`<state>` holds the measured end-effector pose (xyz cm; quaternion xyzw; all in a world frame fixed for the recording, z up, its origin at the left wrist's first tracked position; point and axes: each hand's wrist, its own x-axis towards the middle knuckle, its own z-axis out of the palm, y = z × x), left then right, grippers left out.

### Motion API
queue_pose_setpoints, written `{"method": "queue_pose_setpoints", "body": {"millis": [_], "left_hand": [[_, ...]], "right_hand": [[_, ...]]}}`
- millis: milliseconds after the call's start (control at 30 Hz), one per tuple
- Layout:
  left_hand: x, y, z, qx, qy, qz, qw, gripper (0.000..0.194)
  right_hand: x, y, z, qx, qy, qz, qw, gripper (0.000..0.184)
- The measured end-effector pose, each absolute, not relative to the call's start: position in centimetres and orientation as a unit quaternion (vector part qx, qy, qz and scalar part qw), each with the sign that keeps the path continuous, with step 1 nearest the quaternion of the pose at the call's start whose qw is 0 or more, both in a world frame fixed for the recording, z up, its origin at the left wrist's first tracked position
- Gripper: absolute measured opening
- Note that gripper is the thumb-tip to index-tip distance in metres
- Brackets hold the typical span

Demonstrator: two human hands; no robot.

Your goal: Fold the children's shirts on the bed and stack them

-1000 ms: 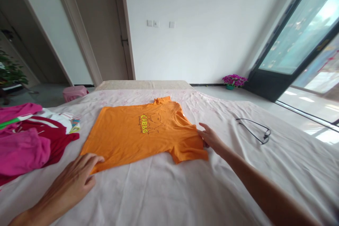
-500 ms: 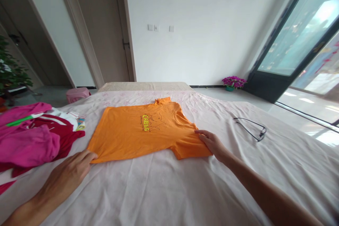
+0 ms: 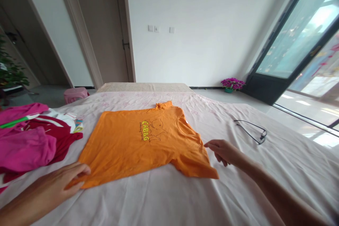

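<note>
An orange T-shirt [image 3: 127,148] lies spread on its side across the sheet, its yellow-lettered print facing up and its collar to the right. My left hand [image 3: 67,180] is at the near hem corner, thumb below and fingers above, with the cloth between them. At the shoulder edge near the collar, my right hand [image 3: 224,151] pinches the shirt with thumb and forefinger, its other fingers curled under. The near sleeve lies flat towards me, while the far sleeve looks bunched.
A heap of pink, red and white clothes [image 3: 31,141] sits to the left. Black-framed glasses [image 3: 254,130] rest on the pale sheet [image 3: 164,204] at the right. Beyond the bed are a pink stool [image 3: 76,94] and purple flowers [image 3: 233,83].
My left hand closed on the hem corner. The shirt's near side has shifted towards me, with both hands moving along. My right hand went from lying on the shoulder to pinching its edge.
</note>
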<state>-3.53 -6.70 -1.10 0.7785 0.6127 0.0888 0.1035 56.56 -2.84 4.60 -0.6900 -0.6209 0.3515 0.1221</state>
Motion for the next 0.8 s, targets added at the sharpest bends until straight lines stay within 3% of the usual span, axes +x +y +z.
{"method": "queue_pose_setpoints", "body": {"millis": [133, 233, 367, 600, 800], "left_hand": [[2.0, -2.9, 1.5, 0.774, 0.607, 0.136, 0.122, 0.041], [7.1, 0.8, 1.6, 0.789, 0.584, 0.163, 0.096, 0.059], [9.7, 4.8, -1.1, 0.78, 0.608, 0.144, 0.025, 0.067], [3.7, 6.7, -4.9, 0.73, 0.678, 0.05, -0.062, 0.068], [2.3, 8.3, -2.9, 0.672, 0.737, 0.036, -0.064, 0.068]], "right_hand": [[51.2, 0.4, 6.4, -0.631, -0.746, 0.131, 0.17, 0.041], [44.7, 2.4, 5.1, -0.492, -0.856, 0.108, 0.114, 0.054], [40.2, 4.6, 2.1, -0.425, -0.899, 0.105, 0.03, 0.066], [46.4, 8.7, 0.1, -0.501, -0.862, 0.075, 0.014, 0.074], [47.8, 11.8, 1.3, -0.522, -0.852, -0.012, 0.039, 0.053]]}}
